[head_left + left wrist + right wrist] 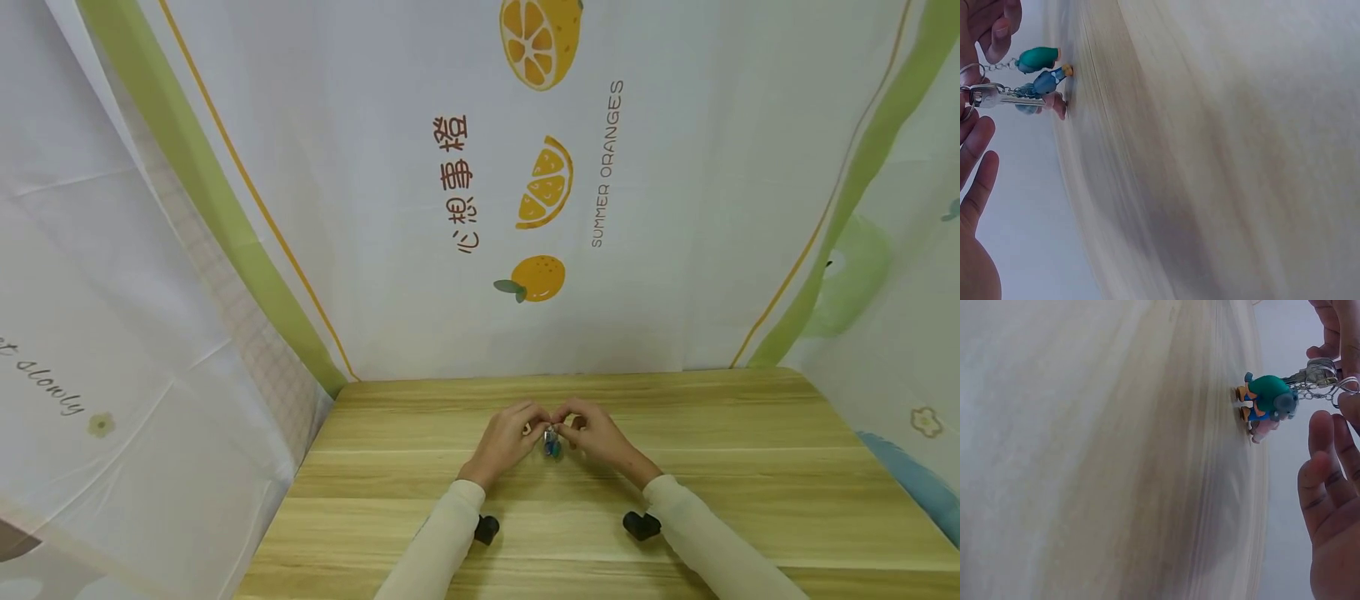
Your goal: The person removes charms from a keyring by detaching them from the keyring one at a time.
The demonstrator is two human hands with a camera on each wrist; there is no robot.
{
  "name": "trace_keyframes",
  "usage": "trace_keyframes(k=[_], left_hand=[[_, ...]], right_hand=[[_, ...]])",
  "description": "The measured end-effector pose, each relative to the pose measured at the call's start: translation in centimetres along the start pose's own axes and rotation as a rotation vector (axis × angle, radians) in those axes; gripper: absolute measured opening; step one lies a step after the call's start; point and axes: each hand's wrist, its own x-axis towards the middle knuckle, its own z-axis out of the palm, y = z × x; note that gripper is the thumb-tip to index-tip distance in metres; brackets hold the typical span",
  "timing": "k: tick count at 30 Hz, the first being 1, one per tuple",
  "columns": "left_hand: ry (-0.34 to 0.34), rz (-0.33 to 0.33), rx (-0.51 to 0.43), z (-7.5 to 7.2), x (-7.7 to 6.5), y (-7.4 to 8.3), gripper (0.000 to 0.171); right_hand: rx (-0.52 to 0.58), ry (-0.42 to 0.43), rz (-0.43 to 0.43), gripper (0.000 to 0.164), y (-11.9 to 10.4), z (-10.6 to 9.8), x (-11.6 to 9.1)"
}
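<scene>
A bunch of keys and small toy charms (552,442) hangs just above the wooden table, between my two hands. My left hand (506,442) and right hand (596,433) meet fingertip to fingertip, pinching the metal key ring (1347,394) at its top. A silver key (1022,100) dangles from it in the left wrist view. Beside the key are a green figure charm (1038,59), a blue one (1050,81) and a pinkish one (1057,104) on short chains. Fingers partly hide the ring, and whether it is being spread cannot be told.
The wood-grain table (420,517) spreads around both hands. Behind it hangs a white curtain (390,208) printed with oranges, with more cloth at both sides. Black wrist mounts (641,525) stick out beneath the sleeves.
</scene>
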Motion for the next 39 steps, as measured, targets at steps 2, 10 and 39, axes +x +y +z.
trace_keyframes(k=[2, 10, 39], left_hand=[[0.002, 0.002, -0.004, 0.00, -0.03, 0.00, 0.007], [0.021, 0.062, 0.005, -0.02, -0.10, -0.07, 0.009], [-0.012, -0.019, -0.009, -0.16, -0.02, 0.12, 0.011]], right_hand=[[0.005, -0.002, -0.009, 0.006, 0.06, 0.05, -0.02], [0.008, -0.008, 0.017, 0.006, 0.17, 0.17, 0.08], [-0.009, 0.029, 0.139, 0.010, -0.15, 0.12, 0.01]])
